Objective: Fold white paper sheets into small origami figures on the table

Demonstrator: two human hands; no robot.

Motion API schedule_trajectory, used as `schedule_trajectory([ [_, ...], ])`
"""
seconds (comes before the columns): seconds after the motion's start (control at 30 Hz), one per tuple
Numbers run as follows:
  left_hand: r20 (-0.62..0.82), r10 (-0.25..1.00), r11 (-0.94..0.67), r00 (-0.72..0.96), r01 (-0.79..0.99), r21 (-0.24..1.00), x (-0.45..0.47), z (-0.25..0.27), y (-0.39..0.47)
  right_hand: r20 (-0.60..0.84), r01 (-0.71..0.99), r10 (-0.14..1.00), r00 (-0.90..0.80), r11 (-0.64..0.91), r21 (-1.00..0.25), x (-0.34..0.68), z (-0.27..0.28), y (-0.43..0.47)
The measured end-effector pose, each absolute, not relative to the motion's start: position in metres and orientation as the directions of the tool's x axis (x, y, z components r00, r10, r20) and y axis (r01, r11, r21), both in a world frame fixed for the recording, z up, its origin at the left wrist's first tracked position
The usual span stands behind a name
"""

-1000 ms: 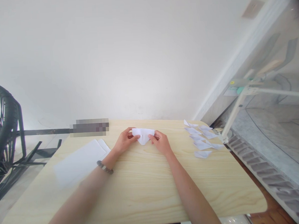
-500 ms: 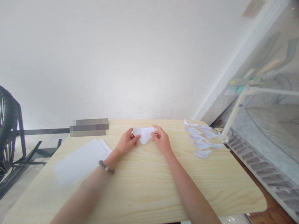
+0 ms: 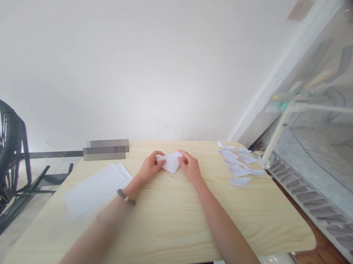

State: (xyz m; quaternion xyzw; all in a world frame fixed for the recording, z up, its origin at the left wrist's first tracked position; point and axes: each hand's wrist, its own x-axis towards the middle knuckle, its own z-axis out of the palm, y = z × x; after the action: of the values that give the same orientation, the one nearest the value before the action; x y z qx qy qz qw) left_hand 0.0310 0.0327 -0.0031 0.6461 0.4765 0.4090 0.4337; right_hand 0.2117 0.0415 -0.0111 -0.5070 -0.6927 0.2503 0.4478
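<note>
A small folded sheet of white paper [image 3: 171,163] is held between my two hands over the middle of the table, its pointed edge toward me. My left hand [image 3: 150,166] pinches the left end between thumb and fingers. On the opposite end, my right hand [image 3: 191,166] grips the paper with the thumb in front and the fingers behind. A beaded bracelet [image 3: 126,197] circles my left wrist. Several folded paper planes [image 3: 239,170] lie grouped on the right side of the table.
Flat white sheets [image 3: 93,189] lie stacked on the left of the wooden table [image 3: 170,234]. A blurred-out object [image 3: 106,150] sits at the back left edge. To the left stands a dark woven chair [image 3: 13,128]; a white metal frame [image 3: 279,136] rises beyond the right edge.
The folded paper has tilted, its right end now higher and its point lower and farther right. Both hands keep their hold with small finger shifts.
</note>
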Motion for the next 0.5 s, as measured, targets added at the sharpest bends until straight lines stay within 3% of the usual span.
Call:
schedule_trajectory([
  [0.5,0.117,0.961,-0.195,0.251,0.312,0.93,0.0317,0.0037,0.0304,0.331,0.473,0.943,-0.038,0.309,-0.825,0.2118,-0.0176,0.0435],
])
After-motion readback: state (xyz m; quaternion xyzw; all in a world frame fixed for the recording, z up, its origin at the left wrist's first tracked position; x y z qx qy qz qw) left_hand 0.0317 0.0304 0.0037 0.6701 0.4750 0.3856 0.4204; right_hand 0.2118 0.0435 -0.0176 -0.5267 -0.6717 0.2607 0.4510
